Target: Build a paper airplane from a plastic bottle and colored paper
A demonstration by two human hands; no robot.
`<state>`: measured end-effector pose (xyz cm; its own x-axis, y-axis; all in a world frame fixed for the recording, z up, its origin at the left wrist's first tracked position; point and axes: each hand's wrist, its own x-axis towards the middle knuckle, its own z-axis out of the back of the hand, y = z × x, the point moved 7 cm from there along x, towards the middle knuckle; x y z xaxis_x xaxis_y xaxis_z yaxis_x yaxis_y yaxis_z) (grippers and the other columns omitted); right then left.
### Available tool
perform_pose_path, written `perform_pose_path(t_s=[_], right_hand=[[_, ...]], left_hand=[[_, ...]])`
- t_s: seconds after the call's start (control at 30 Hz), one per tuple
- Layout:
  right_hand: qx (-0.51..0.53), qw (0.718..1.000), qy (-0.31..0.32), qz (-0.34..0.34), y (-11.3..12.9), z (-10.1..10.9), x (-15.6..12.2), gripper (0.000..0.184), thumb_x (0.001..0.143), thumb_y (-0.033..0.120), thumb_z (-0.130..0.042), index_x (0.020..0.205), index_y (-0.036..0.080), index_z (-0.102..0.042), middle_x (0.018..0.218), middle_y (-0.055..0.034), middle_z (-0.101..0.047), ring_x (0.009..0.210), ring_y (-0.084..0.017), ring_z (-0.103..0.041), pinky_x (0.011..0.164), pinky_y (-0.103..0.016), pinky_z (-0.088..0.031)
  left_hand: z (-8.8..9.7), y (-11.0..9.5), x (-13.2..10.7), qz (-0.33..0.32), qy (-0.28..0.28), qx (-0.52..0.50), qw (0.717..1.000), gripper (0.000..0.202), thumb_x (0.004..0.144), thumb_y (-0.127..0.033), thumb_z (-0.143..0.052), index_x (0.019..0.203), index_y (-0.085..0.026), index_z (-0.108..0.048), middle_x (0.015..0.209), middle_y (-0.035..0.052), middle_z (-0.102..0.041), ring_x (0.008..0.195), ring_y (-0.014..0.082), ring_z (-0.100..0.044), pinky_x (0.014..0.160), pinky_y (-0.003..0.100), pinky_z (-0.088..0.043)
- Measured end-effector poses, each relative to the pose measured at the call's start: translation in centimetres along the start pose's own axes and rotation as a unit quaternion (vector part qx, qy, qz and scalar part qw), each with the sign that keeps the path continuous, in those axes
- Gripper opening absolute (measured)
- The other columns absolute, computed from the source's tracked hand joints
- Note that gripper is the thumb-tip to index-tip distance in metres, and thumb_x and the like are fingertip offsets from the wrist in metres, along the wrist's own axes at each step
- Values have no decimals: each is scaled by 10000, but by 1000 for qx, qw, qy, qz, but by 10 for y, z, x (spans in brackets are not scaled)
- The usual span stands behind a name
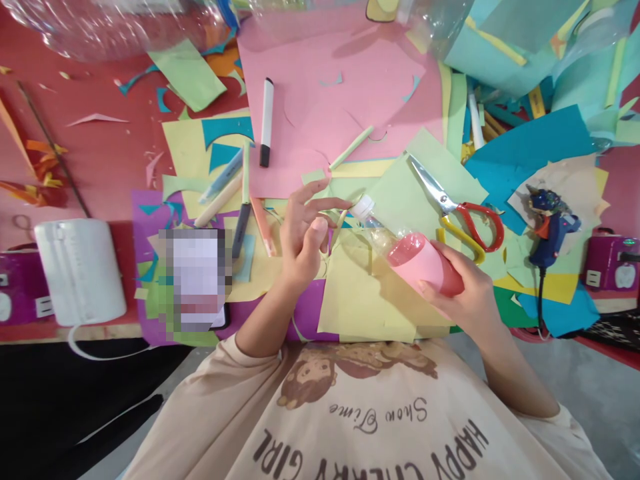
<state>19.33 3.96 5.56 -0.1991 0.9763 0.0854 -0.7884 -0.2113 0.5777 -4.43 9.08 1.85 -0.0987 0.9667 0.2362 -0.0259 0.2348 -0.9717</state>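
Observation:
My right hand [463, 283] grips a small clear plastic bottle [377, 233] by its lower part, where pink paper [425, 267] is wrapped around it. The bottle lies tilted, its white cap [363, 207] pointing up and to the left. Close to the cap, my left hand [307, 233] is raised with its fingers apart, the index fingertip almost at the cap. I cannot tell whether that fingertip touches it. Beneath the bottle are sheets of yellow paper [350, 300]. Scissors [450, 207] with red and yellow handles lie half-spread beyond my right hand.
A blue glue gun [553, 230] rests on paper at the right. A black-and-white marker [267, 123] lies on pink paper [320, 87]. Several pens and a phone [197, 273] are left of my hands. A white box-shaped device [80, 270] stands farther left. Large plastic bottles [130, 23] line the back.

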Motion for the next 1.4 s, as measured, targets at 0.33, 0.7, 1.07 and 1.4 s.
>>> perform_pose_path(t_s=[0.33, 0.7, 1.07, 1.4], right_hand=[[-5, 1000, -11, -5, -2, 0, -1, 434, 791, 364, -657, 1183, 187, -598, 1098, -128, -724, 964, -276, -709, 796, -427, -617], [-2, 1000, -21, 6, 0, 0, -5, 462, 799, 361, -659, 1225, 204, -577, 1116, -120, -714, 972, -278, -703, 805, -436, -611], [-19, 998, -14, 60, 6, -2, -6, 477, 799, 336, -645, 1246, 207, -541, 1085, -124, -711, 945, -288, -702, 784, -441, -603], [-38, 996, -26, 73, 11, -3, -5, 463, 802, 341, -635, 1235, 204, -543, 1065, -126, -715, 930, -290, -703, 785, -447, -601]], left_hand=[[4, 7, 2, 58, -18, -18, 998, 311, 930, -470, -476, 1086, -261, -645, 999, 16, -746, 344, 22, -372, 476, 268, -446], [2, 13, -2, 80, -11, -16, 997, 376, 928, -487, -466, 1134, -256, -680, 933, 36, -774, 337, 55, -400, 343, 255, -320], [-23, 10, -5, -16, 160, 3, 987, 652, 942, -633, -190, 1443, -285, -419, 1530, 9, -401, 1452, 257, -311, 1218, 485, -266], [-22, 13, -5, -4, 185, -28, 982, 660, 929, -655, -220, 1423, -285, -452, 1508, 18, -437, 1446, 267, -322, 1224, 484, -256]])
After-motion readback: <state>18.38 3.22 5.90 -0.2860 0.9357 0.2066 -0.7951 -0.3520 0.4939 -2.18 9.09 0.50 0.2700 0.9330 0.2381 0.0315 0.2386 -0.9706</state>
